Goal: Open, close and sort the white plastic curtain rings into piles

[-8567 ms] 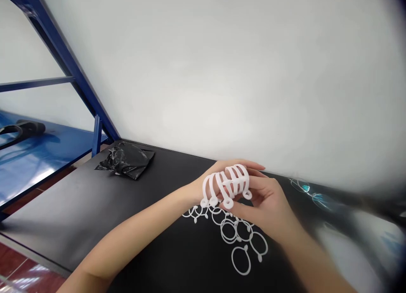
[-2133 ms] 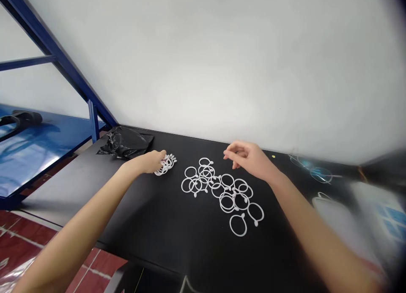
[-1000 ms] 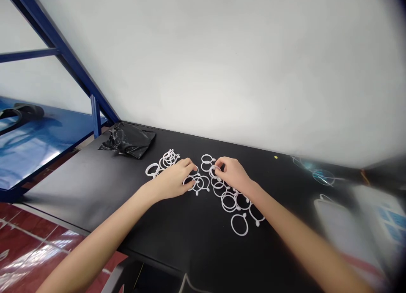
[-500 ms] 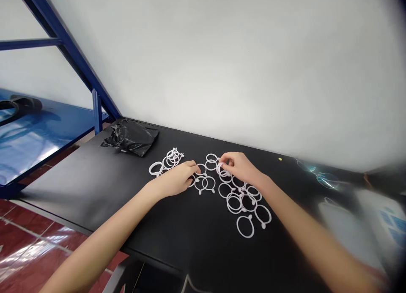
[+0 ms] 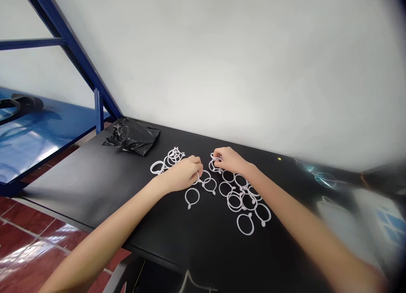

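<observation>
Several loose white plastic rings [image 5: 241,198] lie scattered on the black table [image 5: 95,187]. One ring [image 5: 192,197] lies apart, nearer me. A small bunch of gathered rings [image 5: 168,161] sits to the left. My left hand [image 5: 182,174] rests on the table with fingers curled, pinching a ring at the left edge of the scatter. At the far edge of the scatter my right hand [image 5: 226,160] has its fingertips closed on a white ring [image 5: 215,158].
A crumpled black plastic bag [image 5: 133,136] lies at the table's back left. Behind it stand a blue metal frame [image 5: 79,60] and a blue shelf [image 5: 34,132]. A white wall runs along the table's far edge. Blurred items sit at the right.
The left hand set the bunch of rings down at the left, then came back to the scatter. Both hands now pinch rings; one ring has been pulled out toward me.
</observation>
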{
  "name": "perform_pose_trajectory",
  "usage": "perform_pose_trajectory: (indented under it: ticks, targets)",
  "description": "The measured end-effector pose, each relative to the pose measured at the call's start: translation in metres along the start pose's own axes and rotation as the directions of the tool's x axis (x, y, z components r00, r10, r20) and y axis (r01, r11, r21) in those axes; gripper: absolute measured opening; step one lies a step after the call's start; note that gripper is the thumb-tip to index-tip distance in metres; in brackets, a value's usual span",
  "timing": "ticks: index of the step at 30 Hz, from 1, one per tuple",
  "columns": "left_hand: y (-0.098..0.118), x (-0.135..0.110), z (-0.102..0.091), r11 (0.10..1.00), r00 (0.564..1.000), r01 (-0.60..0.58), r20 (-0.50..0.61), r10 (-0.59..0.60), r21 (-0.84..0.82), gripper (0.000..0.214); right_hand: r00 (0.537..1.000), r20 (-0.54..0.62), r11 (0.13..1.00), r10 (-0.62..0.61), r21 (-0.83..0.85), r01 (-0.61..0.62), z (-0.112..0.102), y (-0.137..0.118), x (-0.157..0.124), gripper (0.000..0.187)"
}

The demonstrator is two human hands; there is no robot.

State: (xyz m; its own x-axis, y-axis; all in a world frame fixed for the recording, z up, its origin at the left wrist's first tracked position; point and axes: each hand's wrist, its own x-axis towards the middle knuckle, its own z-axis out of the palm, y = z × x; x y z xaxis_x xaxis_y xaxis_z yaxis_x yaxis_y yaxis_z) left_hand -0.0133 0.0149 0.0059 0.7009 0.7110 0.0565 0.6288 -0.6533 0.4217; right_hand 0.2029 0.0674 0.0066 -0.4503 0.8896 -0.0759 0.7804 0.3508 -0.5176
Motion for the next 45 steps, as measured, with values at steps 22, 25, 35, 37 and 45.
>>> perform_pose_trajectory:
  ticks: [22, 25, 35, 37, 45]
  targets:
    - [0.025, -0.036, 0.001, 0.976, 0.936, 0.208, 0.278, -0.218, 0.063, 0.016, 0.957, 0.190, 0.975, -0.221, 0.007, 0.224, 0.020, -0.043, -0.051, 0.016]
    - [0.027, -0.035, -0.004, 0.976, 0.942, 0.195, 0.258, -0.213, 0.093, 0.014, 0.959, 0.160, 0.972, -0.234, 0.015, 0.235, 0.019, -0.041, -0.049, 0.020]
    - [0.036, -0.016, -0.002, 0.991, 0.979, 0.041, 0.205, -0.014, -0.128, 0.014, 0.989, 0.144, 0.999, -0.032, 0.046, 0.026, 0.011, -0.025, -0.039, 0.013]
    - [0.039, -0.010, 0.006, 0.999, 0.980, 0.053, 0.194, -0.049, -0.012, 0.015, 0.991, 0.128, 0.999, -0.034, 0.029, 0.030, 0.013, -0.024, -0.036, 0.014]
    - [0.035, 0.000, 0.009, 0.998, 0.993, -0.059, 0.106, 0.056, 0.025, 0.017, 0.997, -0.002, 0.993, -0.083, 0.082, 0.082, -0.015, -0.017, -0.047, 0.011]
